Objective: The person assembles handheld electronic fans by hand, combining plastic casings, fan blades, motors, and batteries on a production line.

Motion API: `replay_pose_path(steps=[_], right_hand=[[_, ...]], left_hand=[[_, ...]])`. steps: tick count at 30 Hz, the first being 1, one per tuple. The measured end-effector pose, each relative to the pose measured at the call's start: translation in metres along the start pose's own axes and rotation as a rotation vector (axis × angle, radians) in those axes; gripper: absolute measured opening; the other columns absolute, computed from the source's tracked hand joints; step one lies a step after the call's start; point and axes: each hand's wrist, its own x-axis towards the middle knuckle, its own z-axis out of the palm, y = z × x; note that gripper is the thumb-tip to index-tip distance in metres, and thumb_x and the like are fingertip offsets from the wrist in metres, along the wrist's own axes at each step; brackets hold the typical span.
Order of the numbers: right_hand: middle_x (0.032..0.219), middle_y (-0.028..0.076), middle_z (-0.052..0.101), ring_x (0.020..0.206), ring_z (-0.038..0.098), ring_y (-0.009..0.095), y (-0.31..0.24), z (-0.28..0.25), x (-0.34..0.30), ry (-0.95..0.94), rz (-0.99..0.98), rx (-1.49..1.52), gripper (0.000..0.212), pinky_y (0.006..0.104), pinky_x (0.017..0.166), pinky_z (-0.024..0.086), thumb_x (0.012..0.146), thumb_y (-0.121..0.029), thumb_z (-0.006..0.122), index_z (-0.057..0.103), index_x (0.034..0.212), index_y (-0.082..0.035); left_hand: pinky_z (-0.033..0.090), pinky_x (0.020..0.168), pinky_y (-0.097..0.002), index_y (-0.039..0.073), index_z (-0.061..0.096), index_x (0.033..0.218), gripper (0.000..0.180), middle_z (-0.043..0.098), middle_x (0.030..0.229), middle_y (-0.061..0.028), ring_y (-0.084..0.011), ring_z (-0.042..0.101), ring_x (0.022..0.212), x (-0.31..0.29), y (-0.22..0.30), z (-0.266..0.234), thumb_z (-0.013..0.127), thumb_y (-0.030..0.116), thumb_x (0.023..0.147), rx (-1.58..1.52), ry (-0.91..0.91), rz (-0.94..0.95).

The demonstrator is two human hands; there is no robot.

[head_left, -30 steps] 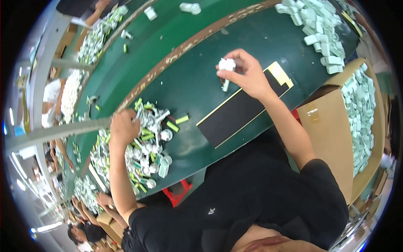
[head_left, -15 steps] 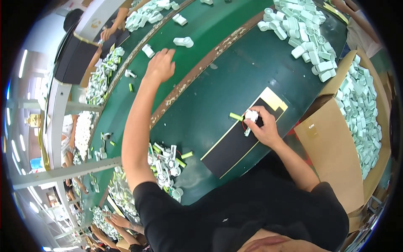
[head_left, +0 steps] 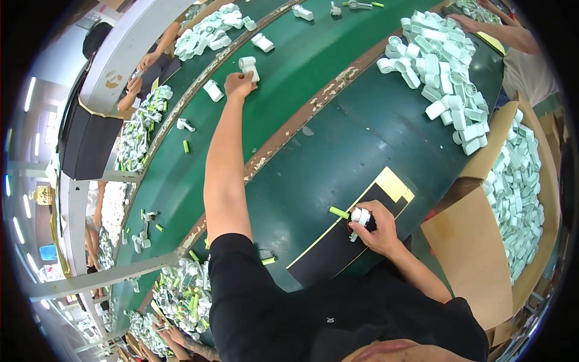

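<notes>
Stretched out over the green belt (head_left: 289,66), my left hand (head_left: 239,87) has its fingers closed around the lower end of a pale green plastic fan housing (head_left: 246,62). My right hand (head_left: 380,228) grips a small white motor assembly (head_left: 360,216) above the black mat (head_left: 325,256). A green cylindrical battery (head_left: 339,212) sticks out to the left of the assembly, with a thin red wire near it. Part of the assembly is hidden by my fingers and thumb. Yellow pieces (head_left: 395,184) lie at the mat's far end.
Pale green housings (head_left: 443,66) are heaped at the far right of the table; an open cardboard box (head_left: 470,241) beside me holds many more. A worn brown rail (head_left: 301,117) separates table and belt. Small assemblies (head_left: 184,295) pile up at lower left. Other people's hands (head_left: 145,63) work across the belt.
My left hand, earlier with fingers apart over the belt, has closed on a housing. My right hand still holds the motor assembly. The view has shifted, and more pieces show at the belt's far end.
</notes>
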Motion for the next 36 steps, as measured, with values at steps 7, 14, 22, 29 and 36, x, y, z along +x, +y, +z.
replay_pose_path(steps=[7, 14, 22, 29, 36], right_hand=[[0.097, 0.011, 0.069, 0.084, 0.065, 0.030, -0.004, -0.013, 0.005, -0.006, -0.101, 0.090, 0.041, 0.0385, 0.075, 0.053, 0.083, -0.022, 0.087, 0.067, 0.114, -0.004], [0.099, 0.010, 0.057, 0.090, 0.057, 0.028, 0.008, -0.011, -0.002, 0.035, -0.179, 0.101, 0.044, 0.0385, 0.077, 0.050, 0.084, -0.031, 0.086, 0.067, 0.111, -0.004], [0.098, 0.011, 0.058, 0.091, 0.059, 0.030, 0.001, -0.008, -0.005, 0.042, -0.212, 0.095, 0.045, 0.0399, 0.078, 0.051, 0.084, -0.033, 0.085, 0.066, 0.112, -0.003], [0.096, 0.011, 0.059, 0.086, 0.062, 0.031, -0.002, -0.006, -0.010, 0.044, -0.183, 0.136, 0.043, 0.0410, 0.074, 0.053, 0.085, -0.031, 0.084, 0.066, 0.113, -0.004], [0.107, 0.006, 0.068, 0.088, 0.068, 0.013, 0.015, -0.025, -0.002, 0.007, 0.147, 0.519, 0.039, 0.0306, 0.078, 0.056, 0.087, -0.008, 0.082, 0.063, 0.121, -0.002]], left_hand=[[0.061, 0.079, -0.0430, -0.009, 0.070, 0.110, 0.052, 0.076, 0.102, -0.0242, -0.0337, 0.078, 0.085, 0.037, -0.040, -0.004, 0.063, 0.040, 0.095, 0.497, 0.123, 0.149], [0.055, 0.090, -0.0439, 0.000, 0.073, 0.114, 0.032, 0.074, 0.107, -0.0166, -0.0325, 0.071, 0.096, -0.095, 0.089, 0.084, 0.067, 0.023, 0.093, 0.219, -0.043, 0.764], [0.053, 0.097, -0.0485, 0.000, 0.062, 0.129, 0.059, 0.070, 0.119, -0.0234, -0.0394, 0.067, 0.113, -0.247, 0.257, 0.233, 0.074, 0.038, 0.086, 0.303, -0.319, 0.941], [0.054, 0.094, -0.0476, -0.002, 0.061, 0.126, 0.054, 0.071, 0.119, -0.0251, -0.0386, 0.070, 0.109, -0.252, 0.240, 0.259, 0.078, 0.030, 0.086, 0.187, -0.361, 0.775], [0.058, 0.096, -0.0439, 0.000, 0.046, 0.142, 0.046, 0.067, 0.114, -0.0168, -0.0296, 0.069, 0.105, -0.302, 0.164, 0.110, 0.056, 0.013, 0.099, -0.986, -0.698, 0.220]])
